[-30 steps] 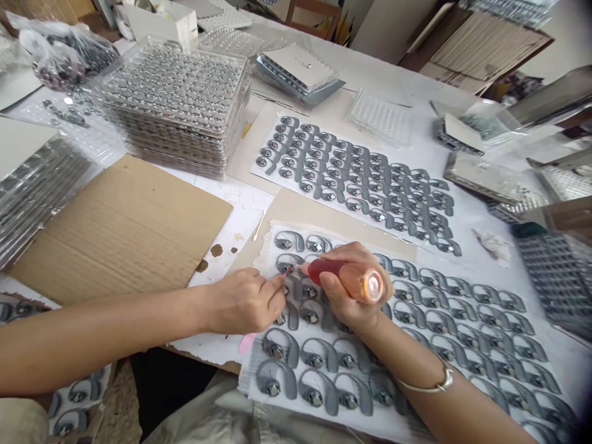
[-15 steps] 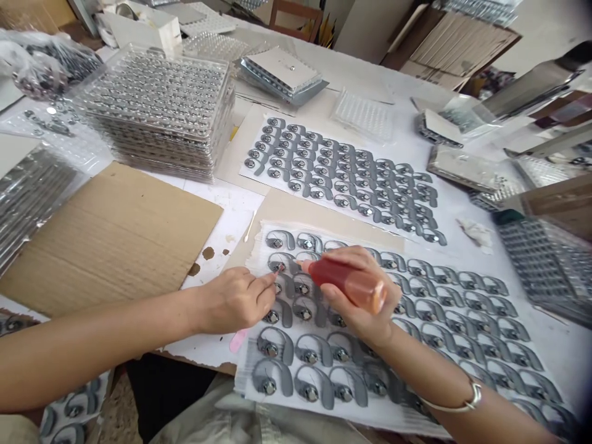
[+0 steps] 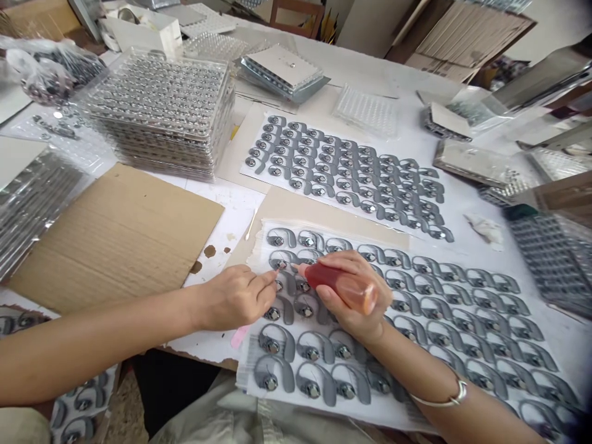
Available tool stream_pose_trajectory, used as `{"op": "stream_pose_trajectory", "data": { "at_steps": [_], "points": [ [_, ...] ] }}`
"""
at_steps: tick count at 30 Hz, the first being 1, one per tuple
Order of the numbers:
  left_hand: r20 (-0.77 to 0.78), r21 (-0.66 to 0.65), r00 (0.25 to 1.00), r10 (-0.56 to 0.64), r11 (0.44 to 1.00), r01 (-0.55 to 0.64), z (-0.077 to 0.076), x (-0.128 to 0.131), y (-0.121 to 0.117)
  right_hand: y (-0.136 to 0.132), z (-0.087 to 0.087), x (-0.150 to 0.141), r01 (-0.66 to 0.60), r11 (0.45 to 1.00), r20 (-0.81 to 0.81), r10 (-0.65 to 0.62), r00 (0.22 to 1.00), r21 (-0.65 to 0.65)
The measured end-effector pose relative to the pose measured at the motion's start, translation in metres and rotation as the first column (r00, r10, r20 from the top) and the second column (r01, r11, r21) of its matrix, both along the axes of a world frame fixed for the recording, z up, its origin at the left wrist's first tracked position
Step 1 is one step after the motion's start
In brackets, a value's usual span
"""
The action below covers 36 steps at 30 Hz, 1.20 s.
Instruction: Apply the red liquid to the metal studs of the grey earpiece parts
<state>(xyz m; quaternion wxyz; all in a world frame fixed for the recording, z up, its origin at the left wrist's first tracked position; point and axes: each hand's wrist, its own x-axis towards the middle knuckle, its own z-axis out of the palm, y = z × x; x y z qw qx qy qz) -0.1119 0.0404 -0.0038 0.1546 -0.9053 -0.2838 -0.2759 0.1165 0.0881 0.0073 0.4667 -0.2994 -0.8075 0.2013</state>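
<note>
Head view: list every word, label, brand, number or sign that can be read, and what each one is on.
None: no text can be read.
Red bottle in the right hand: no readable print on the part that shows.
Cardboard sheet: no lettering seen.
Grey hook-shaped pieces: too small to tell whether they are marked.
Wrapped pack on the right: too blurred to tell.

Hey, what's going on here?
A person is bent over rows of gray hook-shaped pieces on a white sheet. The right hand grips a red bottle, its narrow tip pointing left toward one gray piece, where the left hand's fingertips are. Beyond lies another sheet of similar pieces; a stack of clear trays stands to the left.
</note>
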Motion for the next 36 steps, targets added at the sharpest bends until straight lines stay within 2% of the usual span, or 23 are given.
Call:
{"op": "stream_pose_trajectory", "data": {
  "at_steps": [9,29,36],
  "points": [
    [0.006,-0.010,1.000,-0.003,1.000,0.003,-0.0012,0.0003,0.0002,0.0007,-0.0007,-0.0006,0.021,1.000,0.040,-0.021,0.999,-0.001],
    [-0.019,-0.003,1.000,0.000,1.000,0.000,-0.0013,-0.0001,0.0001,-0.0039,0.0048,-0.0019,0.020,0.994,0.137,-0.034,0.990,0.104],
    [-0.020,-0.008,1.000,0.001,1.000,-0.001,-0.0026,-0.0006,0.0000,-0.0054,0.0039,0.0000,0.022,0.995,0.141,-0.036,0.989,0.101]
  ]
}}
